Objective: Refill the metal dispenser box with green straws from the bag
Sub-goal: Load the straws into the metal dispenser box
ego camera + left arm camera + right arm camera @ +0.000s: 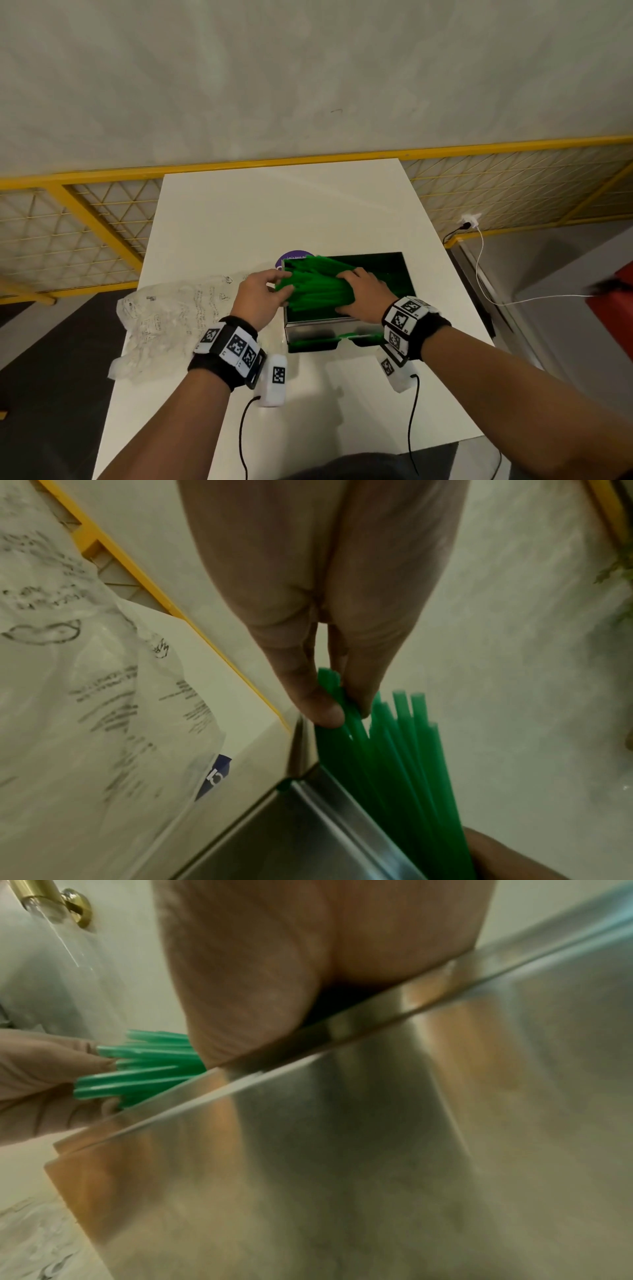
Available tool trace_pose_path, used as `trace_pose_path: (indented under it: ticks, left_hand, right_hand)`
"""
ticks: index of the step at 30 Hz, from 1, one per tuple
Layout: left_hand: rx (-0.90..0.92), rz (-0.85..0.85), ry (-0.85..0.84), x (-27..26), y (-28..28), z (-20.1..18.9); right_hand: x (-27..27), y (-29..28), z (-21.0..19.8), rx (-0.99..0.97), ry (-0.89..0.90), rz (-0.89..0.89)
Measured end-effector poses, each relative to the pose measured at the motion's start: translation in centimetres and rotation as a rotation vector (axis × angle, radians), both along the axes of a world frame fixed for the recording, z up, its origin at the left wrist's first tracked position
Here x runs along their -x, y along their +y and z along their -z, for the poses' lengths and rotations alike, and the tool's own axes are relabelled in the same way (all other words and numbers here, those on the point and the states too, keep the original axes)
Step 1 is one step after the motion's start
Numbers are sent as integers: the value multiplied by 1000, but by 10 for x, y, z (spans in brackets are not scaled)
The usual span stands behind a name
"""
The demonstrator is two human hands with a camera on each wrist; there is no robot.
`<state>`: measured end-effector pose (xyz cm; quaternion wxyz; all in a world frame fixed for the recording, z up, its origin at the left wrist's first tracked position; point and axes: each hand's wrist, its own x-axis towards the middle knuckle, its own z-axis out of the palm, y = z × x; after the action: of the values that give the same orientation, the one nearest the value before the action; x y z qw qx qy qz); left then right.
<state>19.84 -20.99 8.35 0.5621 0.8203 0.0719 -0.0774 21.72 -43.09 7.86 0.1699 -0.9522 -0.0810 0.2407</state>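
Now: a bundle of green straws goes down into the metal dispenser box, held from both ends.

Over the open top of the metal dispenser box [346,308], the left hand [261,298] pinches the near-left ends of the green straws [317,286] between thumb and fingers, while the right hand [364,296] curls over the middle of the bundle. The straws lie tilted across the box, their left ends still past its left rim, so I judge the step is seating them flat. To do it well, square the ends with the left hand, turn the bundle parallel to the box's long walls, then lower both ends together so none catch the rim. The bag [164,318] lies crumpled on the table [308,411], just left of the box.
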Motion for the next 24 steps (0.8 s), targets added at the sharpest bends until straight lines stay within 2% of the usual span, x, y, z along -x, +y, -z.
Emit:
trace_pose_path:
  ticks: [4,8,10,11,13,15,16,17,19,20,24]
  left_hand:
    - [168,-113,1,0,0,-2]
    - [412,-261,-15,0,3,-7]
    - [444,-280,2,2,5,-4]
    - [406,-252,15,3,4,-2]
    - [213,-135,-10,5,0,4]
    - [-51,-65,-113,5,-5,6]
    - [-129,-96,-167,4,-5,6]
    - [-140,-159,-190,4,-5,4]
    - [-50,-265,-165,4,-4,5]
    - [-16,-269,-149,5,-4,8]
    - [-66,-136,-107,5,-5,11]
  right_hand:
    - [1,-3,-2,-29,-20,6]
    - [-1,-9,-9,-78,-139,9]
    - [-1,-10,-10,-60,-143,-12]
    - [-1,-10,-8,-42,-116,-26]
    - [0,-9,-4,-4,-36,-37]
    - [-1,-8,-3,34,-11,-30]
    - [-2,-8,-5,47,-33,-21]
    - [-2,-8,-6,52,-72,-14]
    - [-2,-7,-7,38,-128,-28]
    - [-1,-6,-7,21,-119,-51]
    - [2,1,-6,-5,-105,-187]
